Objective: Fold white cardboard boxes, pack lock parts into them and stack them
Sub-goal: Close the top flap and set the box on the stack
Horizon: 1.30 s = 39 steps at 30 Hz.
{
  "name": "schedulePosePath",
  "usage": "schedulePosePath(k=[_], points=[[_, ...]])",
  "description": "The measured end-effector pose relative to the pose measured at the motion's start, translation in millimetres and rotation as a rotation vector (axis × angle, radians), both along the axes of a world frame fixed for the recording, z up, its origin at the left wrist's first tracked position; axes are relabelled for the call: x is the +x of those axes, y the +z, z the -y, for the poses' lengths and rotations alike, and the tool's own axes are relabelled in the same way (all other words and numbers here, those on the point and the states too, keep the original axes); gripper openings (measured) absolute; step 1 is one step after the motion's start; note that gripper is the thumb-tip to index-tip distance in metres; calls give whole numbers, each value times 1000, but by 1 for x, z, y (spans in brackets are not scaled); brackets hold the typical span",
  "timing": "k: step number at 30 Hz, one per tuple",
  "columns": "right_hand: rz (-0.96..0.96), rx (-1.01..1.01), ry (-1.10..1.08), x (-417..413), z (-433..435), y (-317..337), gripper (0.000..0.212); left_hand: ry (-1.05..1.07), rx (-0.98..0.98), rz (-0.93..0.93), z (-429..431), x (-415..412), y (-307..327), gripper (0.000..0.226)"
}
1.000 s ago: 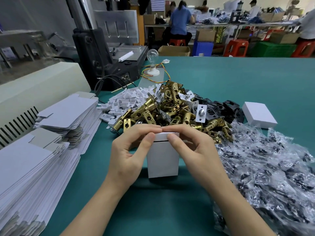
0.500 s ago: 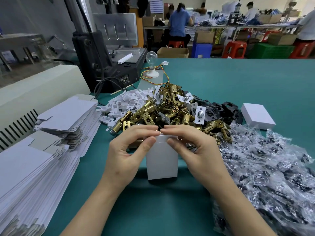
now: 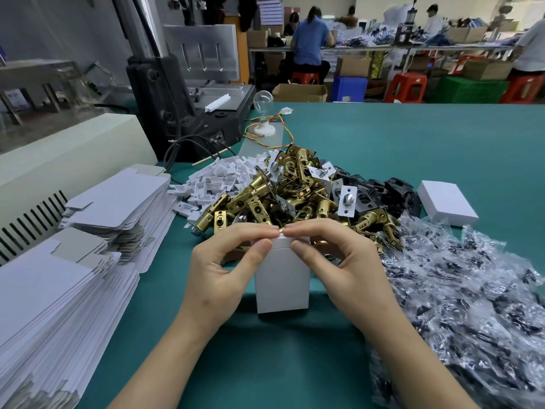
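Just in front of the pile of brass lock parts, the white box stands upright on the green table. The left hand and the right hand each pinch its top edge, index fingertips almost meeting above it.

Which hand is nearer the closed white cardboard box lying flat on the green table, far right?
Right. The right hand is left of that closed white box, not touching; the left hand is farther left, across the upright white carton both hands pinch.
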State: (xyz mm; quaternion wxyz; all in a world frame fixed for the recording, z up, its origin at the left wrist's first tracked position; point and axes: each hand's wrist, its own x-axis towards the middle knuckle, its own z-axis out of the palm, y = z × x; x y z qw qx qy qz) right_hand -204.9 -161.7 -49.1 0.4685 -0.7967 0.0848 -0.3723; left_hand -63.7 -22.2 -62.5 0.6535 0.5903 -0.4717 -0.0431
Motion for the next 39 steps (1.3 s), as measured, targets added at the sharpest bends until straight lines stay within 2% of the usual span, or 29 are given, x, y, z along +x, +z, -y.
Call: schedulePosePath(k=[29, 33, 39], points=[[-44, 13, -16, -1, -2, 2, 20, 29, 36, -50, -1, 0, -3, 20], [-30, 10, -10, -1, -2, 2, 22, 15, 7, 6, -1, 0, -4, 21], [2, -103, -35, 0, 2, 0, 21, -2, -17, 85, -2, 5, -3, 28]])
